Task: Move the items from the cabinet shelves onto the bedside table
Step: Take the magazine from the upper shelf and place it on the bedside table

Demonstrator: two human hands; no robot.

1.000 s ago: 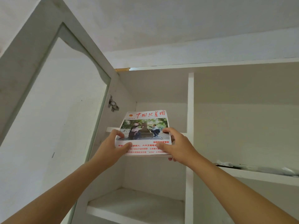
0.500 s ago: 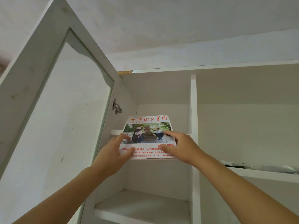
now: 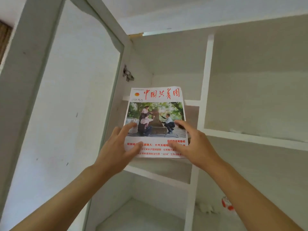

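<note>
A magazine with red Chinese title lettering and a cover photo of people by a stone is held up in front of the upper left compartment of a white cabinet. My left hand grips its lower left corner, thumb on the cover. My right hand grips its lower right corner, thumb and fingers spread over the cover. The magazine's far end lies near the upper shelf edge; whether it touches is unclear.
The cabinet door stands open on the left, its hinge beside the magazine. A white object with red marks lies on a lower right shelf. Crumpled white material lies on the middle right shelf.
The magazine has come out of the upper shelf toward me and tilted up, both hands holding it. The view has dropped, showing lower shelves.
</note>
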